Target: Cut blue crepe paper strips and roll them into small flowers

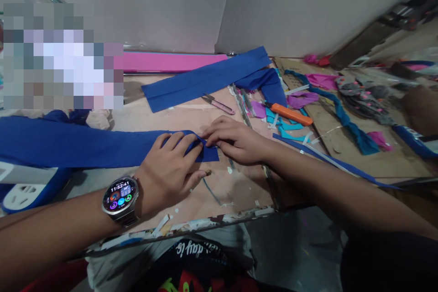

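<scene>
A long blue fabric strip point(92, 143) runs in from the left across the table, and its right end is lifted into a small fold. My left hand point(167, 171) lies flat over the strip near that end, fingers spread and pressing on the cloth; a smartwatch point(120, 196) is on the wrist. At the folded edge, my right hand point(236, 141) pinches the cloth between closed fingers. Their tips partly hide the fold. Just beyond the hands lie a second blue fabric strip point(201, 81) and small thread snips point(219, 104).
An orange utility knife point(290, 114) rests right of my hands among turquoise scraps point(290, 132) and purple scraps point(303, 99). A pink strip point(171, 61) lies along the back by the grey partition point(171, 4). Left stands a power socket point(29, 191). The table's worn front edge point(198, 226) is near my body.
</scene>
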Demonstrator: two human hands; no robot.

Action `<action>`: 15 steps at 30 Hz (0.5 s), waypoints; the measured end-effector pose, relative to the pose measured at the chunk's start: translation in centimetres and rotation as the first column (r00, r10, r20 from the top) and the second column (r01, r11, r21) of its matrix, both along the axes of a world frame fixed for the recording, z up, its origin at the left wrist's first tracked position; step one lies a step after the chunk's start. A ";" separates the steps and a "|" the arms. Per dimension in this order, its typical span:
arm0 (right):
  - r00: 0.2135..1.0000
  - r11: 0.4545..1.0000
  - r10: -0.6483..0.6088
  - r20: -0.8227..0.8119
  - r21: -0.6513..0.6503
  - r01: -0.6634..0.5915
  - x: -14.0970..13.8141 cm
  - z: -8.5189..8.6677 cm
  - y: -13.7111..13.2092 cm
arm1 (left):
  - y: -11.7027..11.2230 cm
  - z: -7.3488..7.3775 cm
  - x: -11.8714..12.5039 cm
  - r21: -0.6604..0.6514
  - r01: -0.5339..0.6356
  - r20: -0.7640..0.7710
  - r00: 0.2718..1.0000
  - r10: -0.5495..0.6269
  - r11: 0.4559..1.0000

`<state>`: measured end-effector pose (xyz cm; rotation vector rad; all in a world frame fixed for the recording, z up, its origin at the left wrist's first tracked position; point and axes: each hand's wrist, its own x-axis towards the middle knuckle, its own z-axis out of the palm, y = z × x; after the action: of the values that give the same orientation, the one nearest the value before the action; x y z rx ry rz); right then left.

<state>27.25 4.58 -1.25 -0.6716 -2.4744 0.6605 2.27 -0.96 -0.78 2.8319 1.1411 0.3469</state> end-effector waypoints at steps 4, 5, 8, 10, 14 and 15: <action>1.000 1.000 0.008 -0.008 0.005 -0.008 0.0 0.0 -0.1 | -0.1 0.1 0.0 0.013 -0.012 -0.004 1.000 0.012 1.000; 1.000 1.000 0.011 -0.008 0.008 -0.011 0.0 0.0 -0.1 | -0.2 0.1 0.0 0.016 -0.014 -0.005 1.000 0.015 1.000; 1.000 1.000 0.018 -0.006 0.020 -0.018 0.0 -0.1 -0.1 | -0.2 0.0 -0.1 0.038 -0.011 0.000 1.000 0.011 0.999; 1.000 0.999 0.022 -0.004 0.029 -0.022 -0.1 -0.1 0.0 | -0.1 -0.1 -0.1 0.058 0.006 0.003 1.000 -0.006 0.998; 1.000 0.999 0.017 0.000 0.034 -0.017 -0.2 0.1 -0.1 | -0.1 -0.3 -0.1 0.067 0.014 0.009 1.000 -0.014 0.998; 1.000 0.999 0.016 0.007 0.033 -0.016 -0.2 0.2 -0.1 | -0.1 -0.3 -0.1 0.064 0.011 0.011 1.000 -0.011 0.998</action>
<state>27.07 4.49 -1.10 -0.6433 -2.4939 0.6235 2.21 -1.06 -1.12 2.8857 1.1319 0.4048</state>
